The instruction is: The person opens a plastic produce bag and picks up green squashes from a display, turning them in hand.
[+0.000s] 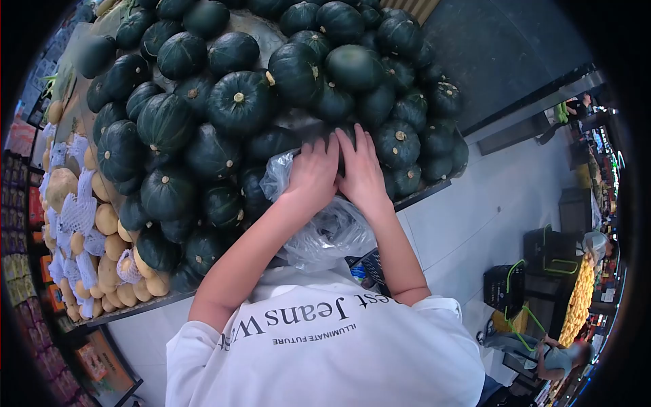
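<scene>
My left hand (313, 169) and my right hand (362, 166) are close together at the front of a heap of dark green kabocha squashes (240, 102). Between and under my fingers is a dark kabocha squash (344, 139), mostly covered by my hands. The fingers of both hands curve over its far side, and their tips are hard to make out. A clear plastic bag (325, 234) hangs crumpled beneath my wrists, partly bunched beside my left hand. What is in the bag, if anything, cannot be seen.
Tan, round produce (107, 219), some in white foam nets (78, 210), is piled on the left. A dark panel (502, 54) stands at the back right. Black shopping baskets (505, 288) and a person (556, 359) are on the right, across the tiled floor (468, 203).
</scene>
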### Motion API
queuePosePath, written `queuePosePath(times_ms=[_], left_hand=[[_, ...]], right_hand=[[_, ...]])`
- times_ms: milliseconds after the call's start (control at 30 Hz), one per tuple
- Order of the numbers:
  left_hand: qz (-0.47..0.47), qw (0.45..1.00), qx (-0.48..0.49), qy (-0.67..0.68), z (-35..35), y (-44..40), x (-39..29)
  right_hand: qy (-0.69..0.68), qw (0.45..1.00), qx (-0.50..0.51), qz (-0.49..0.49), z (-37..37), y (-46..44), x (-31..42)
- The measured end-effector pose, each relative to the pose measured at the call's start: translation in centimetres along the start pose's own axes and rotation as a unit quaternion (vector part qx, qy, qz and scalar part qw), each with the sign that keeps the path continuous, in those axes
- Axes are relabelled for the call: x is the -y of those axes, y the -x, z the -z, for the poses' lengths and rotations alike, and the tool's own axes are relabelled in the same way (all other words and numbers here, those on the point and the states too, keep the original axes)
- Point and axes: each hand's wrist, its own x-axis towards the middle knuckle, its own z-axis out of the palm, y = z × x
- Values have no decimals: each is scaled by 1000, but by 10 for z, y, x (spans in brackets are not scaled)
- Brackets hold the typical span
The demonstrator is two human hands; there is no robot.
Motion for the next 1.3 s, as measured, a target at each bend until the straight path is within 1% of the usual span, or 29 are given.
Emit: queuePosePath(times_ms=[67,133,200,300,333,400,467,533,633,700,833,900,933,1033,1100,1133,1200,1233,1267,1300], left_hand=[[5,999,26,-33,-2,-9,1],[34,997,61,-42,-2,-20,1],[61,992,95,-50,-2,-29,-2],[90,991,94,-38,-4,-32,-5],[84,992,83,-34,-6,-30,-4],[74,995,60,-27,-9,-26,-1],[74,996,58,-10,-7,-23,-1],[78,995,61,9,-1,-20,-3],[84,994,64,40,9,-14,-6],[77,994,55,53,8,-11,-3],[84,994,69,23,7,-6,1],[94,993,69,33,9,-6,0],[96,993,55,42,9,-6,0],[95,993,9,63,8,-6,-3],[83,994,-25,65,3,-5,-1],[64,993,-49,86,4,-5,0],[24,987,-96,128,5,-2,2],[11,987,-101,125,4,-2,3],[-1,987,-108,122,4,-4,5],[-13,986,-115,117,5,-5,6]], right_hand=[[33,999,-7,9,-6,-3,-1],[66,998,-22,10,-12,-5,0],[70,997,-27,28,-14,-10,-4],[72,996,-25,56,-14,-16,-11],[71,995,-23,65,-15,-18,-13],[60,996,14,68,-11,-24,-16],[53,996,43,65,-5,-27,-14],[51,995,63,56,0,-30,-11],[51,994,66,65,2,-30,-11],[31,994,88,60,9,-31,-10],[-33,990,129,42,24,-38,-7],[-109,986,126,28,24,-44,-12],[-147,981,124,21,23,-47,-14],[-191,972,137,-19,19,-49,-15],[-193,975,113,-14,21,-46,-13],[-193,976,102,-12,22,-44,-12],[-262,957,118,-31,31,-45,-10],[-296,946,128,-41,34,-45,-9],[-294,950,102,-33,35,-43,-9],[-291,951,97,-33,37,-42,-8]])
